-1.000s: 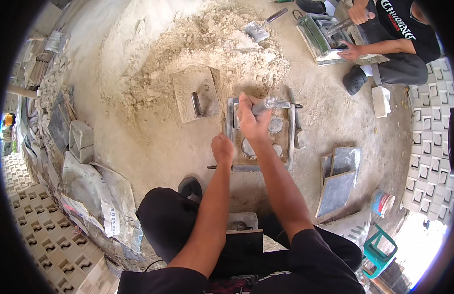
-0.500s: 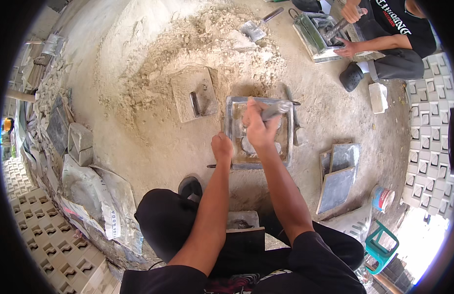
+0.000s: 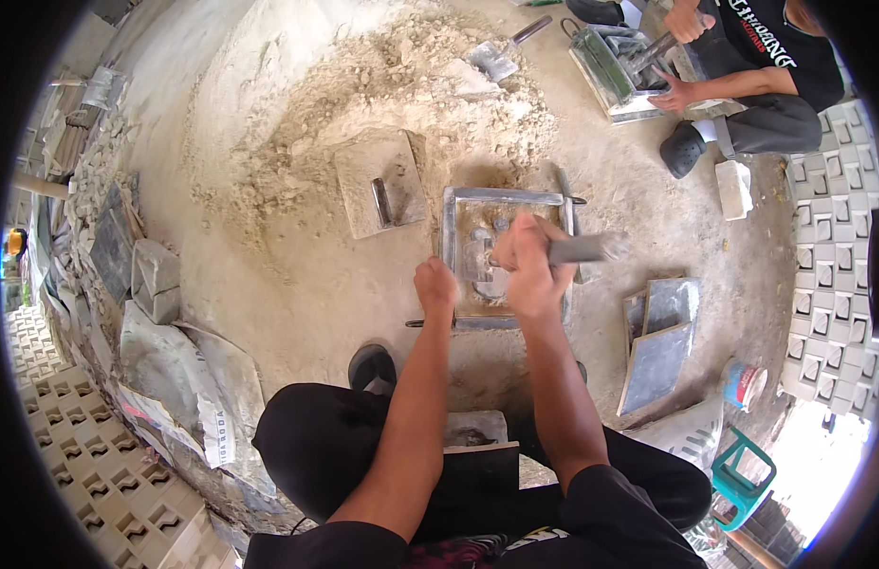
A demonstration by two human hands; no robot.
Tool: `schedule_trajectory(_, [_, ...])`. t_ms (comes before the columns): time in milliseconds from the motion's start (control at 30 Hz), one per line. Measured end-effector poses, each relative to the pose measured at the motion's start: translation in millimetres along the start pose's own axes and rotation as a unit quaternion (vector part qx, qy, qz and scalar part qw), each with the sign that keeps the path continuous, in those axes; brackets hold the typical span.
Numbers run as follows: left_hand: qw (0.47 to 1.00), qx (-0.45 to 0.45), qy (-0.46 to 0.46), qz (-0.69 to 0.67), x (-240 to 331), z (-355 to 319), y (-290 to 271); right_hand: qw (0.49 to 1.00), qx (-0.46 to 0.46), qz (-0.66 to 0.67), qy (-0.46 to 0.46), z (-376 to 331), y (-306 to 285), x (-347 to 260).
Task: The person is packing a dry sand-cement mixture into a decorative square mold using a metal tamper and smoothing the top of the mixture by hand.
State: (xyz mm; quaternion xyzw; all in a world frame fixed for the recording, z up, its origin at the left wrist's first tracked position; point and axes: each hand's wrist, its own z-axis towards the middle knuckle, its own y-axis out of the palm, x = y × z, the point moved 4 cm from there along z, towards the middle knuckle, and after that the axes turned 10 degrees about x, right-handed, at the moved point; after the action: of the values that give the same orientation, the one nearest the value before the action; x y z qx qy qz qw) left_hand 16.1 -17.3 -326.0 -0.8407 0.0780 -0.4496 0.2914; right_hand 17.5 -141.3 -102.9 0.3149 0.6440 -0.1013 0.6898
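Note:
A rectangular metal mould frame [image 3: 505, 196] lies on the ground in front of me, with sandy material and rounded greyish shapes inside. My left hand [image 3: 434, 285] is closed at the frame's left side, its fingers partly hidden against the rail. Above the mould, my right hand [image 3: 534, 266] is wrapped round a thick grey bar [image 3: 582, 249], which points to the right. The bar's far end is blurred by motion. Just left of the mould, a square dusty plate [image 3: 354, 180] carries a short dark metal cylinder [image 3: 380, 202].
Beyond the mould spreads a heap of pale powder [image 3: 430, 95] with a trowel [image 3: 496, 62] on it. At upper right a co-worker's hands [image 3: 679, 93] work over another mould [image 3: 601, 71]. Flat grey plates [image 3: 655, 368], a bucket [image 3: 743, 385] and a green stool [image 3: 741, 479] stand right.
My right hand has moved right and nearer to me with the bar, uncovering more of the mould's inside. My left hand stays at the frame's left side.

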Motion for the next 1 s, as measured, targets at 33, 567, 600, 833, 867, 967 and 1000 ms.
schedule_trajectory(33, [1.0,0.005,0.001,0.003,3.9,-5.5,1.9,0.999,0.002,-0.027,-0.022,-0.5,-3.7,-0.1])
schedule_trajectory(567, [0.997,0.063,0.044,-0.014,1.8,-5.7,8.4,0.99,-0.033,-0.068,-0.117,-1.8,-6.4,28.2])
schedule_trajectory(600, [0.999,0.032,0.04,-0.015,5.4,-5.1,13.3,0.983,-0.043,-0.121,-0.128,-5.7,-15.6,47.2])
schedule_trajectory(833, [0.995,0.044,0.09,-0.007,-1.3,5.2,9.7,0.996,0.045,-0.063,-0.048,3.8,4.1,21.5])
schedule_trajectory(867, [0.99,0.046,0.132,0.025,-0.1,-1.1,8.3,0.997,0.004,-0.043,-0.063,6.6,2.2,7.0])
schedule_trajectory(967, [0.998,0.027,0.059,-0.003,4.8,-6.8,10.5,0.992,0.019,-0.104,-0.063,6.2,-0.9,21.2])
schedule_trajectory(1000, [0.999,0.016,0.042,-0.002,5.6,-11.1,11.9,0.99,0.049,-0.131,-0.03,3.2,-3.7,45.9])
